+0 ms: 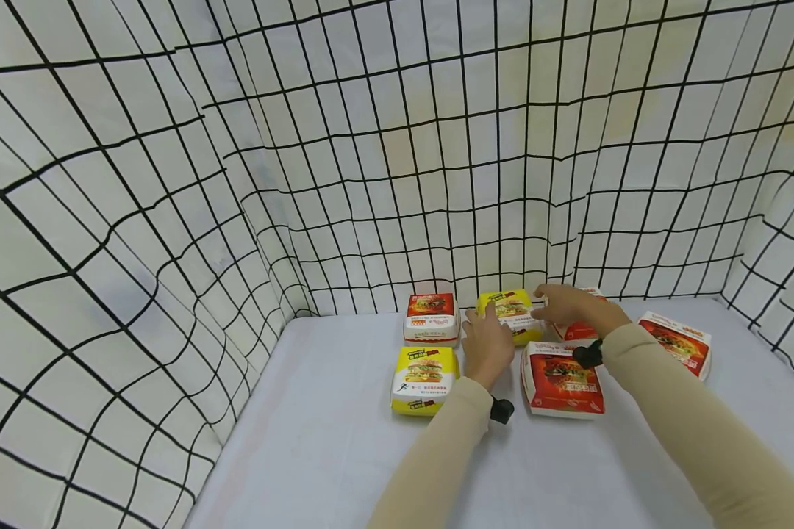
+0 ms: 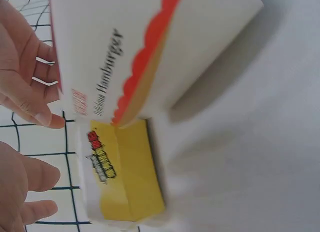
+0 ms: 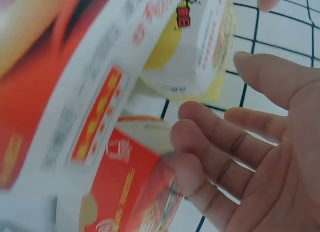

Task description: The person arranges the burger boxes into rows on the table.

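A yellow-and-white hamburger box (image 1: pixel 511 307) stands at the back, between the two hands. My left hand (image 1: pixel 486 347) is at its near left side with fingers spread. At its right side is my right hand (image 1: pixel 577 305), fingers loosely bent, above a red hamburger box (image 1: pixel 573 330) that it partly hides. In the right wrist view, the fingertips of the right hand (image 3: pixel 220 162) overlap that red box (image 3: pixel 132 172); contact cannot be told. The left wrist view shows thumb and finger of the left hand (image 2: pixel 25 187) beside the yellow box (image 2: pixel 127 172), gripping nothing.
In front of the right hand lies another red box (image 1: pixel 564 378). A tilted red box (image 1: pixel 678 342) sits farther right. Left of the hands, a red-and-white box (image 1: pixel 431 319) stands behind a yellow box (image 1: pixel 425 378). Black netting (image 1: pixel 397 176) over white cloth borders the white table (image 1: pixel 304 426).
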A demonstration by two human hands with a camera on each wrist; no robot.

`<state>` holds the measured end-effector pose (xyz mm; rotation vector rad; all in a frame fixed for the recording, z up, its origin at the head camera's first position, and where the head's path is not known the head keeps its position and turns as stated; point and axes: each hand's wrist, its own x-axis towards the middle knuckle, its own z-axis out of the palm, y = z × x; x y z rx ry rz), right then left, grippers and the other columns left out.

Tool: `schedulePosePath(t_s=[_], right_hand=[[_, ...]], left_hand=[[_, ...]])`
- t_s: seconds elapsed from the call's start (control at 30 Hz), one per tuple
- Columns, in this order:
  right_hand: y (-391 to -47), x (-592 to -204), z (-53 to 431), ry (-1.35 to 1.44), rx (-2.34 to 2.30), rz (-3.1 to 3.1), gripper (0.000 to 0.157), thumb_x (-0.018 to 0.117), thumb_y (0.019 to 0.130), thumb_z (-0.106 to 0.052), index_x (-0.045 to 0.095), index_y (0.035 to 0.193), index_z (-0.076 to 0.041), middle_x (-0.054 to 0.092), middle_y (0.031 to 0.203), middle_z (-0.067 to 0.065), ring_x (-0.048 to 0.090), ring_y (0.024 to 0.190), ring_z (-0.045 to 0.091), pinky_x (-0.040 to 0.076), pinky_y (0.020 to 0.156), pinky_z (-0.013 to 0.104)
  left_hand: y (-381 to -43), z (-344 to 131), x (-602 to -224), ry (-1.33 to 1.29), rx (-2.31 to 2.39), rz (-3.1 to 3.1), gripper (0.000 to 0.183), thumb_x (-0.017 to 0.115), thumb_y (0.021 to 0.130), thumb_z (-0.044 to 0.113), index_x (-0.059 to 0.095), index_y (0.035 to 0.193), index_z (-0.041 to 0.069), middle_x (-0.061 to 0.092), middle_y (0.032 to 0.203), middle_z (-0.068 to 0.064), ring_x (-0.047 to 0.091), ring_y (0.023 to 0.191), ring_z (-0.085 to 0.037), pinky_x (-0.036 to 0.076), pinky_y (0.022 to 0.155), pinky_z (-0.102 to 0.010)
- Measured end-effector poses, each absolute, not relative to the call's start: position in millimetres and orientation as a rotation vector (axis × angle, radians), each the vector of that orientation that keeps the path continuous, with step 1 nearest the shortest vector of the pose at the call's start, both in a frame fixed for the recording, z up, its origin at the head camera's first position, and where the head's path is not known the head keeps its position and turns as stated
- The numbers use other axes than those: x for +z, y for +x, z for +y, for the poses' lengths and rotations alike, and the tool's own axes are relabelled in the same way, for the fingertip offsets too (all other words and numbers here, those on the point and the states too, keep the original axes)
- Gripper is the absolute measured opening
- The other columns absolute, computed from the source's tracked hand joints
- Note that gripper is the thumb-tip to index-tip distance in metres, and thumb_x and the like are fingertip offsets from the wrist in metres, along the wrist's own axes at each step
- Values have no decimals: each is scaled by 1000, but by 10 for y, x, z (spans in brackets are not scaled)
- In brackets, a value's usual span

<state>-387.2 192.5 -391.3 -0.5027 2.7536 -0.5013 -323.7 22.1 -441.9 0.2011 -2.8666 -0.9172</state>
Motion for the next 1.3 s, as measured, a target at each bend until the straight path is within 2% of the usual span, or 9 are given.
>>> schedulePosePath(t_s=[0.13, 0.2, 0.33, 0.53, 0.73, 0.87, 1.0, 1.17, 1.3], right_hand=[[-3817, -3872, 2062, -499, -572, 2792, 57, 57, 104, -29, 45, 144, 9, 63, 126, 31, 70, 99, 34, 55, 89, 52], [-3789, -3854, 2123, -491, -588, 2824, 55, 57, 104, -31, 48, 142, 8, 63, 128, 31, 67, 105, 37, 55, 90, 53], [-3723, -3823, 2222, -492, -628, 2863, 53, 58, 104, -32, 52, 139, 7, 61, 131, 31, 62, 114, 43, 51, 96, 60], [-3580, -3902, 2370, -513, -672, 2857, 51, 59, 103, -33, 53, 138, 4, 64, 123, 28, 63, 105, 37, 55, 88, 54], [-3307, -4078, 2497, -508, -768, 2770, 51, 60, 103, -36, 52, 138, -1, 66, 109, 17, 67, 90, 25, 54, 72, 38], [-3109, -4190, 2534, -507, -788, 2795, 47, 62, 101, -38, 57, 135, -6, 66, 101, 10, 61, 86, 21, 49, 68, 33], [-2974, -4288, 2571, -490, -790, 2872, 44, 65, 99, -38, 61, 131, -8, 65, 99, 6, 56, 84, 19, 47, 66, 31], [-2904, -4398, 2599, -455, -849, 2847, 49, 63, 100, -40, 58, 135, -6, 64, 97, 7, 57, 81, 19, 48, 65, 32], [-2874, -4463, 2581, -445, -895, 2810, 56, 62, 101, -43, 55, 141, -5, 64, 95, 6, 60, 79, 18, 48, 66, 33]], left_hand=[[-3188, 265, -4345, 127, -922, -2843, 51, 62, 102, 35, 50, 149, 22, 38, 154, -14, 46, 131, -33, 47, 105, -50], [-3159, 283, -4314, 64, -932, -2822, 47, 62, 101, 34, 54, 145, 20, 42, 149, -12, 46, 130, -31, 47, 103, -49], [-3093, 303, -4283, -65, -1001, -2793, 37, 64, 100, 34, 62, 135, 21, 53, 135, -7, 51, 121, -25, 49, 95, -41], [-2957, 303, -4295, -140, -1074, -2804, 29, 66, 98, 34, 67, 125, 25, 61, 122, -2, 58, 107, -18, 50, 83, -32], [-2778, 260, -4322, -202, -1054, -2846, 32, 66, 97, 36, 66, 128, 27, 59, 123, -2, 57, 106, -15, 50, 80, -32], [-2665, 207, -4345, -215, -1100, -2883, 37, 69, 96, 37, 64, 131, 27, 57, 122, -1, 55, 96, -13, 49, 76, -30], [-2566, 174, -4361, -273, -1067, -2961, 47, 70, 95, 43, 56, 139, 30, 55, 125, 0, 55, 96, -13, 51, 79, -31], [-2460, 178, -4382, -314, -965, -3077, 65, 68, 94, 52, 44, 150, 32, 51, 142, -2, 57, 111, -17, 55, 91, -39], [-2412, 177, -4435, -312, -937, -3129, 71, 68, 93, 55, 39, 154, 33, 51, 143, -3, 57, 108, -17, 56, 89, -39]])
